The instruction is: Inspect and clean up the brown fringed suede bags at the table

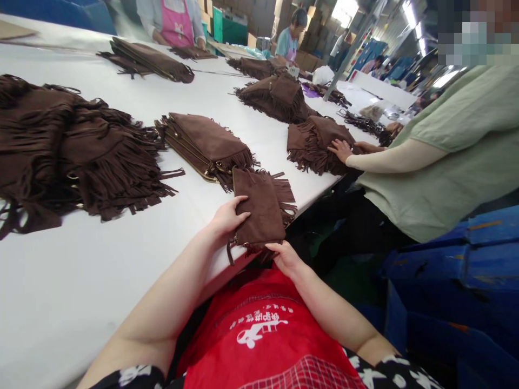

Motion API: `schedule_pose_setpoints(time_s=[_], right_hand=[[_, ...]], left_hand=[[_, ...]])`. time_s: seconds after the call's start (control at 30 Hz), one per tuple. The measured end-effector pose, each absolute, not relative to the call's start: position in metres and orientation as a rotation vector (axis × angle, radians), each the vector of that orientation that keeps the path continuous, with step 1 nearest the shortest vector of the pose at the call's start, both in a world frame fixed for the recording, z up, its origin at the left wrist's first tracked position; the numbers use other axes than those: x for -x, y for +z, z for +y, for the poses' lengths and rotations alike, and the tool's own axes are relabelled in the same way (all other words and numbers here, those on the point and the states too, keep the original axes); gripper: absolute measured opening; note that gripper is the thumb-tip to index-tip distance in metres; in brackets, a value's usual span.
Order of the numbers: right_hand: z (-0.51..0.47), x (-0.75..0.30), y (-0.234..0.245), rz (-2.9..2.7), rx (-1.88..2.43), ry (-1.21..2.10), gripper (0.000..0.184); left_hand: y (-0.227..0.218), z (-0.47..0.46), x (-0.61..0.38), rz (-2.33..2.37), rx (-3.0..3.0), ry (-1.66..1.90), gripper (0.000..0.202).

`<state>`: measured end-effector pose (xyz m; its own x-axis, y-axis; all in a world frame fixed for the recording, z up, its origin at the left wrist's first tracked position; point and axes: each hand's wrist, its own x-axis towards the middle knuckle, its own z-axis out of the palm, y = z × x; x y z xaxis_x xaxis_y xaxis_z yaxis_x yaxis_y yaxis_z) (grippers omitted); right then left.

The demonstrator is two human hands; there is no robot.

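A brown fringed pouch [259,208] lies at the table's near edge, its fringe spreading to the right and a strap hanging at its lower left. My left hand [231,217] grips the pouch's left side, thumb and finger on the top face. At its lower right corner, my right hand [286,258] pinches the edge, with some fingers hidden underneath. Just beyond is a stack of similar brown pouches [208,141] with brass zippers. To the left, a large heap of brown fringed bags [77,151] covers part of the table.
A co-worker in a green top [454,135] stands at the right, hands on another brown fringed bag [318,141]. More brown bags [150,59] lie farther back on the white table [133,281]. Blue bins [454,281] stand at lower right. Other people work behind the table.
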<state>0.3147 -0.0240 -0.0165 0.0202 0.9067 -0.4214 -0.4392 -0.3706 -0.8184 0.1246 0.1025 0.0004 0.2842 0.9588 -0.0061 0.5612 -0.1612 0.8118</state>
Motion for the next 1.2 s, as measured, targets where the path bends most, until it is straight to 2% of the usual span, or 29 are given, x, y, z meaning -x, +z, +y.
schedule_pose_setpoints(time_s=[0.1,0.27,0.4,0.57,0.7,0.8,0.9,1.07,1.2], right_hand=[[-0.024,-0.314,-0.021,-0.56,1.276,1.55,0.03],[-0.019,-0.315,-0.037,-0.661,1.375,1.503,0.008],[-0.02,-0.323,-0.059,-0.772,1.665,1.473,0.011],[-0.039,-0.352,-0.087,-0.839,1.898,1.436,0.003],[-0.043,-0.385,-0.082,-0.867,1.96,1.265,0.009],[-0.033,-0.394,-0.061,-0.917,1.777,1.135,0.036],[-0.021,-0.378,-0.036,-0.93,1.395,1.238,0.055],[-0.017,-0.329,-0.009,-0.636,1.185,1.489,0.04],[-0.018,-0.307,-0.013,-0.57,1.109,1.527,0.046]], left_hand=[[0.003,0.101,-0.126,1.38,-1.819,0.694,0.059],[0.004,0.1,-0.126,1.375,-1.815,0.682,0.058],[0.004,0.101,-0.125,1.375,-1.832,0.686,0.059],[0.004,0.101,-0.125,1.386,-1.837,0.688,0.059],[0.005,0.1,-0.126,1.387,-1.819,0.697,0.058],[0.005,0.1,-0.126,1.398,-1.798,0.691,0.058],[0.004,0.101,-0.126,1.398,-1.804,0.68,0.059],[0.009,0.102,-0.126,1.392,-1.848,0.643,0.06],[0.002,0.108,-0.122,1.443,-1.853,0.601,0.06]])
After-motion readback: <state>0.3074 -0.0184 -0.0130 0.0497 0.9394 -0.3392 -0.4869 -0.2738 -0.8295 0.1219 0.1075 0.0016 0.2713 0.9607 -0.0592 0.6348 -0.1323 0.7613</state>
